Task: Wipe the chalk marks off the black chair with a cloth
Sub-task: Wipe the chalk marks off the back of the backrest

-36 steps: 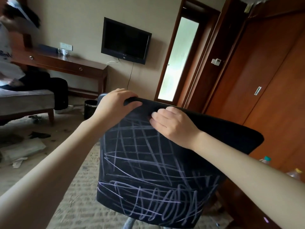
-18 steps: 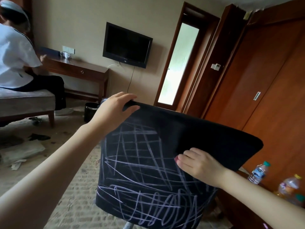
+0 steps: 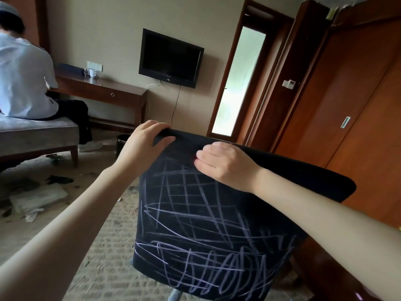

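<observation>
The black chair (image 3: 217, 224) stands in front of me with its backrest facing me. White chalk lines (image 3: 195, 213) cross the backrest in a grid, with loops near the bottom. My left hand (image 3: 145, 144) grips the backrest's top left edge, fingers over the rim and thumb on the near face. My right hand (image 3: 225, 164) lies with bent fingers against the upper backrest, just below the top edge. A small red spot shows at its fingertips. What is under that hand is hidden. No cloth is visible.
A person in a white shirt (image 3: 23, 79) sits on a grey bench (image 3: 39, 131) at the left, by a wooden desk (image 3: 102, 92). Papers (image 3: 36, 198) litter the floor. A bin (image 3: 122, 142) stands behind the chair. Wooden wardrobe doors (image 3: 347, 118) fill the right side.
My right hand slid down the backrest to the lower right, then came back up near the top edge. The left hand kept its grip on the top edge.
</observation>
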{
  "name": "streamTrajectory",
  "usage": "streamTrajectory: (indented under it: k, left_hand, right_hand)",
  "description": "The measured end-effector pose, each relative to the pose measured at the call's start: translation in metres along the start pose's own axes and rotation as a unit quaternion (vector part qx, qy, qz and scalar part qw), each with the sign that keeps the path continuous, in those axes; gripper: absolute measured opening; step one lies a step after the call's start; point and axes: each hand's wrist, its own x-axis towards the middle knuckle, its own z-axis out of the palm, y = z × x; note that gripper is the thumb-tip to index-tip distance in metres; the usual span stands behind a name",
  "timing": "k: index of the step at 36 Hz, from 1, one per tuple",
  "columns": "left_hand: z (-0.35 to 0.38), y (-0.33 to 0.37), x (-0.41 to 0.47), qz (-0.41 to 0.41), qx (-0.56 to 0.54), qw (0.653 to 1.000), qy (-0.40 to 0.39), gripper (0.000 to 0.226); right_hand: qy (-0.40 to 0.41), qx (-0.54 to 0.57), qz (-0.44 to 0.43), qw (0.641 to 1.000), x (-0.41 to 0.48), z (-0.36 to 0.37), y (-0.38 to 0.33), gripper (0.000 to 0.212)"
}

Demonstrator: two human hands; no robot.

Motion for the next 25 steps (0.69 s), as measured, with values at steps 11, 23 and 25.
streamTrajectory:
  k: [11,23,25]
  left_hand:
    - [-0.001,0.001,-0.004,0.021,-0.021,1.000,0.003,0.034]
    - [-0.002,0.010,-0.083,-0.013,-0.112,0.987,0.111,0.021]
    - [0.009,0.018,-0.102,-0.052,-0.163,0.985,0.028,0.019]
  right_hand:
    - [-0.125,0.028,0.014,0.992,-0.100,0.016,-0.045,0.017]
    - [-0.081,0.247,0.255,0.931,-0.079,-0.015,-0.098,0.027]
    - [-0.067,0.297,0.341,0.889,-0.052,-0.020,-0.108,0.038]
